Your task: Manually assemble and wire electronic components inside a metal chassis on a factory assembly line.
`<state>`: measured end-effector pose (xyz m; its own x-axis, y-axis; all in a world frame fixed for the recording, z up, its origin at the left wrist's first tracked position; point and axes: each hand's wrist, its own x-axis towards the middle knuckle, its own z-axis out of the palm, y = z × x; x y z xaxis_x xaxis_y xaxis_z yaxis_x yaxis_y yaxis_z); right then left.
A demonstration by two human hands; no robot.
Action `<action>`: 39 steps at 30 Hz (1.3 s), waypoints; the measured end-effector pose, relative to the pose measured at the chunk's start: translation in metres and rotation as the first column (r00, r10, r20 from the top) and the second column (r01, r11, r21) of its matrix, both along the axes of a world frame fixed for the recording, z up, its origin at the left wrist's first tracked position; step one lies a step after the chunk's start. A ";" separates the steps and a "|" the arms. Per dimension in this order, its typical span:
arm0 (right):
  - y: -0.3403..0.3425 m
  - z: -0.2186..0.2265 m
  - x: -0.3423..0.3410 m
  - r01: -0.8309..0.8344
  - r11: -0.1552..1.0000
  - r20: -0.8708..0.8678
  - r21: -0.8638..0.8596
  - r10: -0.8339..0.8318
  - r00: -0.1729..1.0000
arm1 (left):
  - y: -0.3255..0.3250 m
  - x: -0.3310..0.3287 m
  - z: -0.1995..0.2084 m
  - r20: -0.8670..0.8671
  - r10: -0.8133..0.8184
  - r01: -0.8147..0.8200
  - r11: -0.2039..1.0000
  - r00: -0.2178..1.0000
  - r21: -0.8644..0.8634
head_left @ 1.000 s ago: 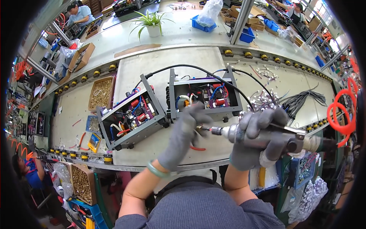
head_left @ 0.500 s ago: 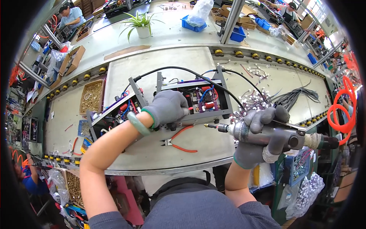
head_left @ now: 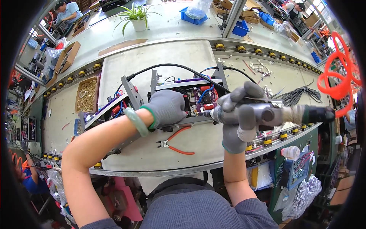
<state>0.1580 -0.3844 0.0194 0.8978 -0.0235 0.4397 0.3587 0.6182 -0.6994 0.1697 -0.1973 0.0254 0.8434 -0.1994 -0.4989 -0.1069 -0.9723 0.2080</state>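
My right hand, in a grey glove, is wrapped round a pneumatic screwdriver lying nearly level, its tip pointing left. The tip reaches the near right side of an open black metal chassis, which holds purple circuit boards and red and blue wires. Also gloved, my left hand is closed over the chassis's left part, fingertips pressed together close to the driver tip; what they pinch is hidden. Beyond my left wrist a second similar chassis sits at an angle. Orange-handled cutting pliers lie in front.
A tray of brass-coloured small parts stands at the left. Dark cables and loose white connectors lie at the right. An orange coiled hose hangs there. Rollers line the bench; a potted plant stands beyond.
My right hand has brought the screwdriver left and slightly up, so its tip now meets the chassis. My left hand stays at the chassis. The view has shifted slightly.
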 end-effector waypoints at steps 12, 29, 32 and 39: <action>0.021 -0.021 0.003 -0.157 0.971 -0.123 0.180 0.181 0.976 | 0.000 -0.009 -0.009 0.018 0.113 -0.111 0.992 0.993 -0.059; 0.033 -0.022 0.038 -0.371 0.818 0.023 -0.440 0.423 0.906 | 0.003 -0.005 -0.024 0.160 0.077 -0.062 0.993 0.984 -0.098; 0.047 -0.022 0.029 -0.327 0.846 -0.125 -0.421 0.303 0.945 | 0.009 -0.015 -0.041 0.280 0.099 -0.053 0.985 0.955 -0.166; 0.027 0.002 -0.030 -0.570 0.777 0.091 -0.266 0.609 0.788 | 0.053 -0.182 -0.023 0.879 0.457 0.059 0.882 0.138 -0.468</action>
